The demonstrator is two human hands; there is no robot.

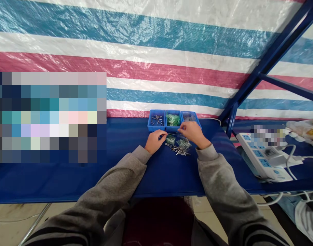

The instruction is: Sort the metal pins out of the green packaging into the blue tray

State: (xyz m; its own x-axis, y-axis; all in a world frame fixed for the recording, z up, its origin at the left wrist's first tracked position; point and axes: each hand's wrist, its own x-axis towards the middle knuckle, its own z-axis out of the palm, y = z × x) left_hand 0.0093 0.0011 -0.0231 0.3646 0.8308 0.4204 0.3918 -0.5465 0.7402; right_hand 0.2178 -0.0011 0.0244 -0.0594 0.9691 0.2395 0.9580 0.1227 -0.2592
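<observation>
Three blue bins stand side by side: the left bin [156, 129] holds thin metal pieces, the middle bin [173, 128] green packets, and the right bin [194, 114] clear bags. In front of them lies a pile of metal rods [182, 150] with small green packets [170, 139] among it. My left hand [154, 140] is left of the packets, thumb and finger pinched on something too small to make out. Over the right side of the pile, before the right bin, my right hand [193, 133] has its fingers drawn together; what they hold is hidden.
All this is on a blue table [120, 177]. A white power strip [264, 157] with plugs and cables lies at the right, near a blue metal frame [230, 118]. Striped sheeting [172, 68] hangs behind. The left side is pixelated.
</observation>
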